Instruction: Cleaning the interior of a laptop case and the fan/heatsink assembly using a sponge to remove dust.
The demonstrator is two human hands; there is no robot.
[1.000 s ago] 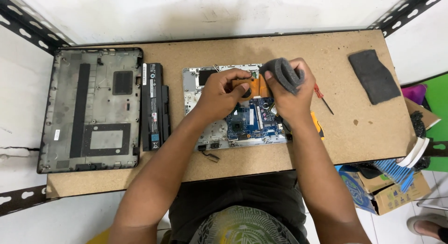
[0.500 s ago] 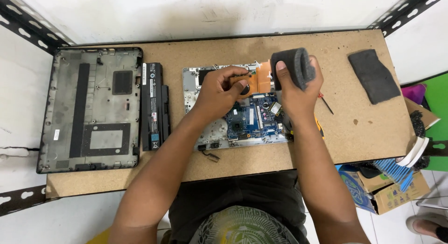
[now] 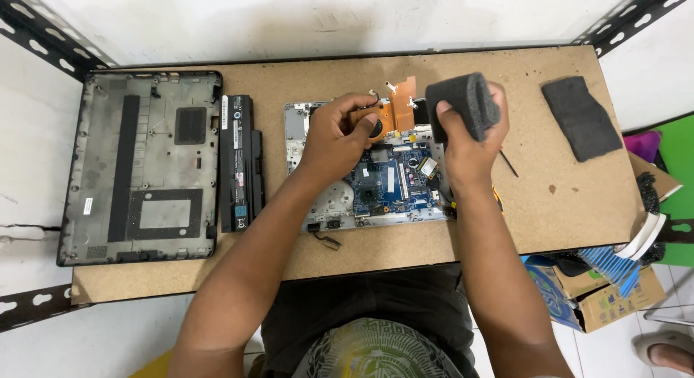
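Taking the opened laptop chassis (image 3: 340, 197) as the landmark: its blue circuit board (image 3: 394, 183) lies nearest the person, running left to right. Just beyond the board, at the chassis's far edge, the left hand (image 3: 336, 136) is curled shut on the copper cooling piece (image 3: 390, 112), whose long axis also runs left to right. Over the chassis's far right corner, the right hand (image 3: 470, 143) is closed around a dark foam block (image 3: 463, 105), held up just right of the copper piece, apparently not touching it.
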